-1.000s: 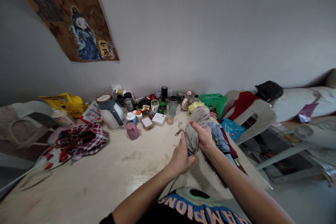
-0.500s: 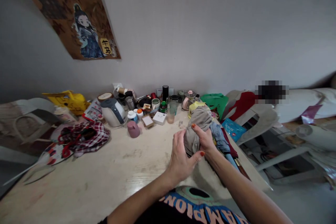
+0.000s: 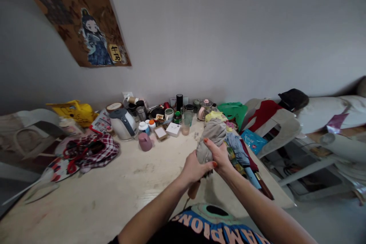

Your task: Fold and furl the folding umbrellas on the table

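A grey folded umbrella (image 3: 213, 131) is held over the right part of the table, its loose cloth bunched together. Its brown handle (image 3: 193, 190) points down toward my body. My left hand (image 3: 195, 167) wraps the near left side of the cloth; most of its fingers are hidden behind it. My right hand (image 3: 219, 155) grips the cloth from the right, thumb lying across the front. Close by on the right lie a light blue folded umbrella (image 3: 238, 148) and a dark red one (image 3: 250, 155) with a brown handle.
Along the wall stand a kettle (image 3: 122, 124), a pink cup-like pot (image 3: 145, 142), a white box (image 3: 173, 129), bottles and jars. A checked cloth bag (image 3: 100, 150) lies left. Green (image 3: 233, 112) and blue (image 3: 254, 141) bags and a white chair (image 3: 286, 129) are at right.
My hands have drawn closer together around the grey umbrella, and my left fingers have closed in. The umbrella has turned slightly, so its brown handle now shows below my hands.
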